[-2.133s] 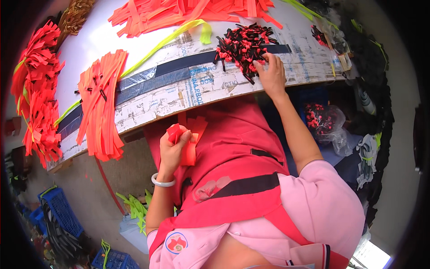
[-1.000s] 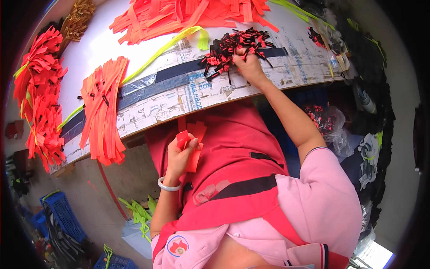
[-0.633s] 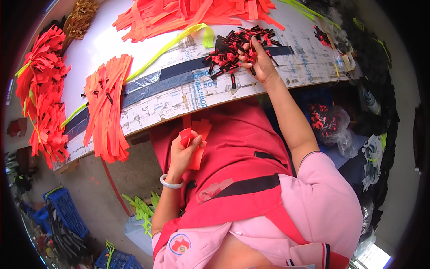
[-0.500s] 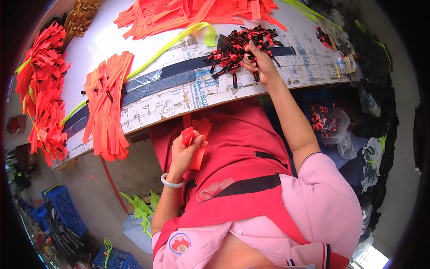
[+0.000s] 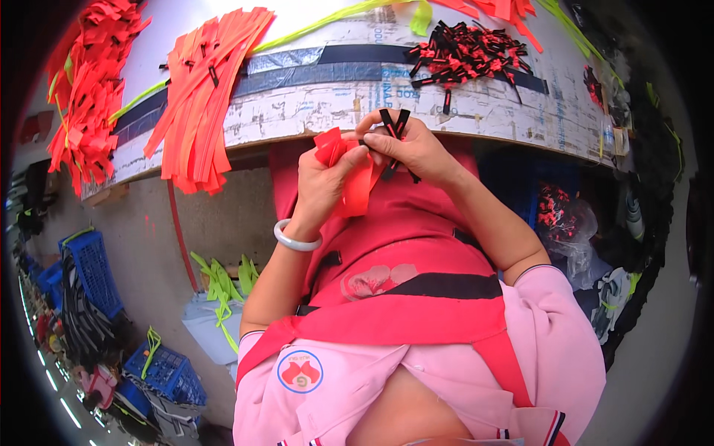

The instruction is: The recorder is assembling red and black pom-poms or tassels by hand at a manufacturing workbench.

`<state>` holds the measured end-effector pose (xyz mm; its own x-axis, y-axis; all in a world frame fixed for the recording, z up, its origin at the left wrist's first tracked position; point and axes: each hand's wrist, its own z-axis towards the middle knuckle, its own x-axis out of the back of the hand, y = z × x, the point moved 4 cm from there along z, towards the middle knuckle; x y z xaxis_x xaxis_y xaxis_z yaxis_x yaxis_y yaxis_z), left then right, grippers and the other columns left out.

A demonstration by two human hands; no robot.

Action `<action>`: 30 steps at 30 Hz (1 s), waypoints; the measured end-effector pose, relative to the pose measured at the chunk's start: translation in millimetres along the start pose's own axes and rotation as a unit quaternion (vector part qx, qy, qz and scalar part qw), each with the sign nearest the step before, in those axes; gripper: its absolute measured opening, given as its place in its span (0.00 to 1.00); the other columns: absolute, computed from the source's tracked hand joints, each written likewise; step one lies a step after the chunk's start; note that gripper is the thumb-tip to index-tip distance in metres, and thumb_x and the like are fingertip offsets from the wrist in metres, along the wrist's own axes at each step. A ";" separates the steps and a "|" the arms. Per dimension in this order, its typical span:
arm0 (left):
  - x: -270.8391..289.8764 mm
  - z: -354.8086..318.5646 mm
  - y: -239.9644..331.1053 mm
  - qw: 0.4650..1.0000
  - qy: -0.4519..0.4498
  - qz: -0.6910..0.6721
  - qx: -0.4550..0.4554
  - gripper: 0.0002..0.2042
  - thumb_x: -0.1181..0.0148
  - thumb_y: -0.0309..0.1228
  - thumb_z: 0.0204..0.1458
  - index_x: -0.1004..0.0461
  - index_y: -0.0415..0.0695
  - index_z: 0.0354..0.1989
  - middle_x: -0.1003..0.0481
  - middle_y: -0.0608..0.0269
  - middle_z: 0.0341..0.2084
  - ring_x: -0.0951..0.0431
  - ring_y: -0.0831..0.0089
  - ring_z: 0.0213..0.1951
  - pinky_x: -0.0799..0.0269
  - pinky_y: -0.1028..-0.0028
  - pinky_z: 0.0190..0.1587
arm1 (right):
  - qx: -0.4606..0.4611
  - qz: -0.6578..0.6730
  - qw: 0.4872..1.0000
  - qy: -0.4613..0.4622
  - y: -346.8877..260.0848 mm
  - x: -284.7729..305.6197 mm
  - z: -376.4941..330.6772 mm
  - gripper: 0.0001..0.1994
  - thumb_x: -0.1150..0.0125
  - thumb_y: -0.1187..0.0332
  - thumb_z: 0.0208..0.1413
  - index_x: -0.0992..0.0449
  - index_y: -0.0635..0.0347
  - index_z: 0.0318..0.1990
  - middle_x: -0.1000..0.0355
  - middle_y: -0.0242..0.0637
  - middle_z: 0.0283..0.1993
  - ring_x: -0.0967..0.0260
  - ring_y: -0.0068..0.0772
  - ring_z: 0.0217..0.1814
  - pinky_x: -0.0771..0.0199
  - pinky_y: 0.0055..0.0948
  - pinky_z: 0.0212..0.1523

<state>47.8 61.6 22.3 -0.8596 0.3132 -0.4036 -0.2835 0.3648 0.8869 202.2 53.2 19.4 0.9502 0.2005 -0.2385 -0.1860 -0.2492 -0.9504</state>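
Above my lap, just off the table's front edge, both hands meet. My left hand [image 5: 320, 182] is closed round a folded orange-red fabric strip [image 5: 358, 189] whose ends hang below the fingers. Several small black pieces [image 5: 394, 123] with touches of red stick out of my right hand [image 5: 416, 151], pinched between its fingers. The right fingertips touch the left thumb beside the strip; exactly what lies between them is hidden. A heap of similar black and red pieces [image 5: 476, 56] lies on the table beyond my right hand.
The white table [image 5: 297, 108] has worn tape along its front. Orange-red strips [image 5: 201, 111] drape over its edge at left, with another bundle [image 5: 93, 97] farther left. A yellow-green strip [image 5: 320, 31] crosses the top. Blue crates [image 5: 97, 271] stand on the floor; a clear bag [image 5: 580, 234] sits below right.
My right hand has come back from the heap, bringing several black pieces to my left hand. The left hand has risen slightly with the strip. The view has shifted.
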 end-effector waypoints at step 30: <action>26.9 -13.9 -13.6 0.998 0.041 0.050 -0.023 0.10 0.40 0.25 0.56 0.24 0.37 0.46 0.23 0.68 0.31 0.25 0.83 0.34 0.29 0.82 0.39 | -0.142 0.083 0.986 0.025 39.5 -21.9 -0.8 0.13 0.41 0.54 0.60 0.25 0.53 0.32 0.37 0.18 0.21 0.43 0.10 0.21 0.47 0.16 0.20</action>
<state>22.7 52.9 2.5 -0.9162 0.2724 -0.2940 -0.2118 0.2936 0.9322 174.2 38.2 -12.7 0.9250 0.0894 -0.3693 -0.2690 -0.5322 -0.8028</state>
